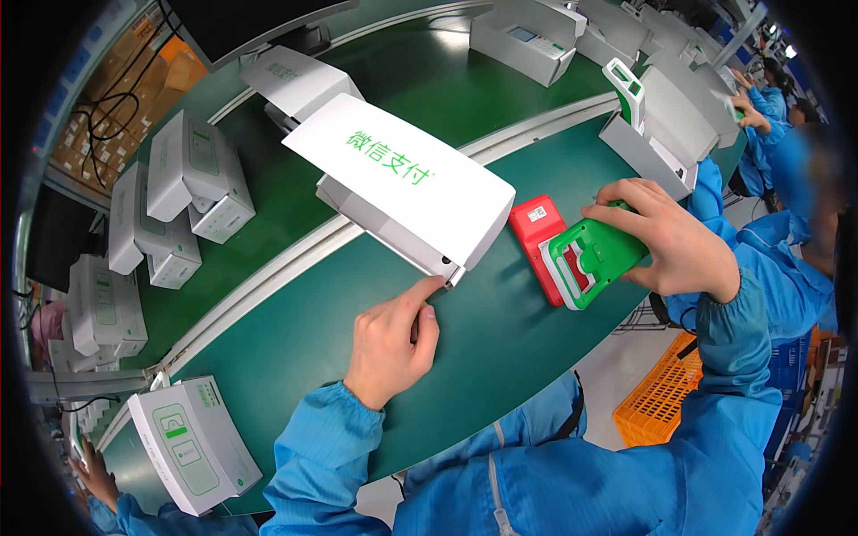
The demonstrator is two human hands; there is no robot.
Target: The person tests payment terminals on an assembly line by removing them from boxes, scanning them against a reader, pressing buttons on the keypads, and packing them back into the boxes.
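My right hand grips a green and white handheld device, its green back turned up and a recessed opening at one end. Beneath and beside it on the bench is a red device with a small white label; I cannot tell whether the two touch. My left hand has its index finger stretched to the near corner of a white box with green Chinese lettering on its raised lid. The thumb stands apart from that finger, and the other fingers curl out of sight. The inside of the box is mostly hidden.
An open white box with a device standing in it is at the upper right. A closed box sits at the lower left; stacked boxes line the green conveyor behind a metal rail. An orange crate is below; co-workers are both sides.
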